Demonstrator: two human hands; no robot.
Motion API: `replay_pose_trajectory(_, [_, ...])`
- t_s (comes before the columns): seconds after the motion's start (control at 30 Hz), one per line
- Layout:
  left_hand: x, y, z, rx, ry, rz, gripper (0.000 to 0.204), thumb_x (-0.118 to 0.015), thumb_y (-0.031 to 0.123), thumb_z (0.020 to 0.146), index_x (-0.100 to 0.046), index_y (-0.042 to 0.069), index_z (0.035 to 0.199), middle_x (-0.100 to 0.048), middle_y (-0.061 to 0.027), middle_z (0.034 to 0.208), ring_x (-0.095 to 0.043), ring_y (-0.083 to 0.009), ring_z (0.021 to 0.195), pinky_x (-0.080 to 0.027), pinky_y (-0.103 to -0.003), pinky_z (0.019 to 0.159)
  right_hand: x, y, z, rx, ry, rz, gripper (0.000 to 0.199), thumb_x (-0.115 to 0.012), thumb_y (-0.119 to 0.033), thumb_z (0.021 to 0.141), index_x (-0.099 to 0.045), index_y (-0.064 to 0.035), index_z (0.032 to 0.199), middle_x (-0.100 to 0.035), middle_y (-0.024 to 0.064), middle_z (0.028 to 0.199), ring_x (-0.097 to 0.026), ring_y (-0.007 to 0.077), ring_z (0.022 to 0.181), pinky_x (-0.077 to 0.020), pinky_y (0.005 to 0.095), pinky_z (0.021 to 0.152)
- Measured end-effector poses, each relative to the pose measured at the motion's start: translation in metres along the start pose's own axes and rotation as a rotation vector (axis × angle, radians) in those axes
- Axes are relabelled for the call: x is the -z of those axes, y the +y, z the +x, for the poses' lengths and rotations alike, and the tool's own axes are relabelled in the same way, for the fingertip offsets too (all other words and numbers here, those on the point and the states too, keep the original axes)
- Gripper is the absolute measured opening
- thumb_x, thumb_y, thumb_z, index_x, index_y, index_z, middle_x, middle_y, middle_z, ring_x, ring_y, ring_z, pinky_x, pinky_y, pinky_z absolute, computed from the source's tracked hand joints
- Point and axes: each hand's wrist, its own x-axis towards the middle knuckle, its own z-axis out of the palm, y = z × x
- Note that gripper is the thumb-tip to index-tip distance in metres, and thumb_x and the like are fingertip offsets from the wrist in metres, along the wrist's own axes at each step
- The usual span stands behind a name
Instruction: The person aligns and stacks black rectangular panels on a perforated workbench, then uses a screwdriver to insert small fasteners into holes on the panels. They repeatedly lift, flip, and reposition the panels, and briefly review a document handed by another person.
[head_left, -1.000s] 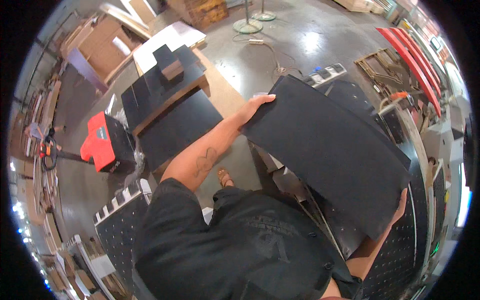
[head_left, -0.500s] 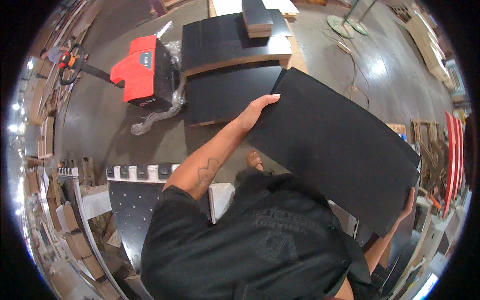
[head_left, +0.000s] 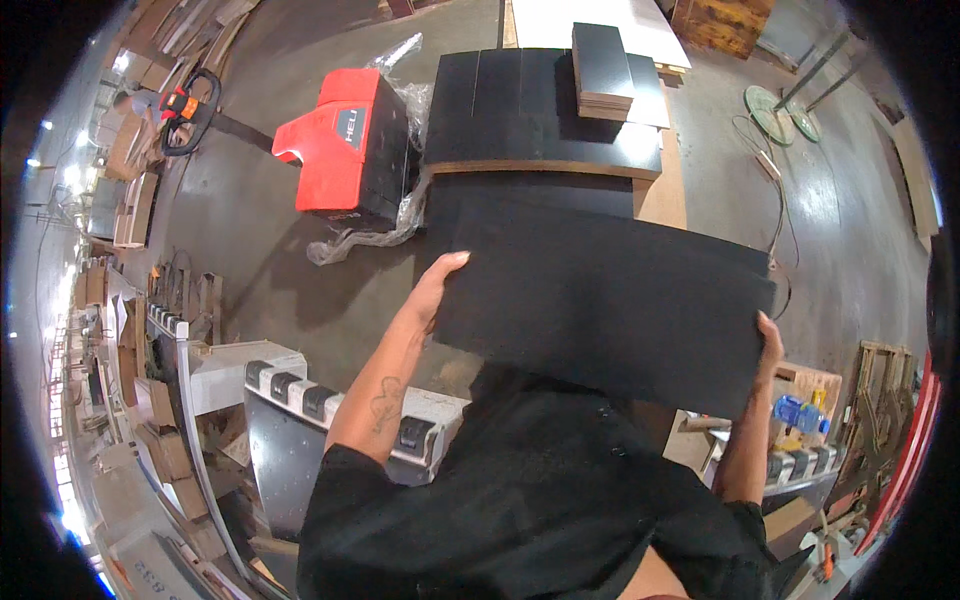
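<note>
Gripping the near left corner of a large black panel, the left hand has its fingers pressed together and curled over the edge, while the right hand clamps the panel's right end, fingers closed on the edge as far as can be seen. Both arms reach up from a black shirt, and the panel is held flat at chest height, tilted slightly down to the right, hanging above the concrete floor. Just beyond its far edge lies a stack of black boards on a pallet, with a smaller pile of boards on top. Left of that stack stands a red pallet truck with crumpled clear plastic wrap trailing beside it. Below the left arm sits a grey machine table.
</note>
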Motion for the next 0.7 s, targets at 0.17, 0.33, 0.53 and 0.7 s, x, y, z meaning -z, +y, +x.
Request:
replay_pose_trajectory(0.17, [0.068,0.005,0.042,0.057,0.075,-0.167,0.043,-0.065,0.031,0.094,-0.068,-0.001,0.123,-0.073,-0.016,0.116,-0.074,-0.0281,0.103,-0.062,-0.044,0.091,-0.094,0.04,0.098,-0.101,-0.278,-0.059,0.074,-0.071,-0.03,0.083,-0.049,-0.0042,0.148,-0.064,0.0157,0.131,-0.067,0.0305,0.11,-0.0576,0.0425,0.091])
replay_pose_trajectory(0.33, [0.169,-0.016,0.099,0.155,0.158,-0.297,0.051,-0.064,0.029,0.09,-0.064,-0.004,0.129,-0.071,-0.0191,0.123,-0.071,-0.0348,0.109,-0.058,-0.051,0.098,-0.177,0.092,0.171,-0.253,-0.307,-0.218,0.085,-0.072,-0.031,0.077,-0.043,-0.0116,0.155,-0.059,0.0154,0.138,-0.06,0.0315,0.124,-0.0501,0.0442,0.105])
replay_pose_trajectory(0.53, [0.284,-0.103,0.182,0.209,0.325,-0.484,0.061,-0.063,0.031,0.09,-0.056,-0.004,0.14,-0.063,-0.0231,0.137,-0.064,-0.0411,0.123,-0.05,-0.056,0.109,-0.254,0.206,0.277,-0.414,-0.312,-0.388,0.094,-0.074,-0.024,0.075,-0.038,-0.0193,0.161,-0.055,0.013,0.146,-0.051,0.0338,0.134,-0.0388,0.0474,0.117])
replay_pose_trajectory(0.7, [0.366,-0.211,0.235,0.2,0.498,-0.717,0.064,-0.067,0.045,0.098,-0.056,0.0,0.143,-0.061,-0.021,0.143,-0.059,-0.0401,0.131,-0.045,-0.055,0.115,-0.315,0.326,0.37,-0.531,-0.407,-0.541,0.081,-0.072,-0.015,0.086,-0.039,-0.0192,0.16,-0.054,0.011,0.144,-0.052,0.0301,0.132,-0.0398,0.0415,0.116])
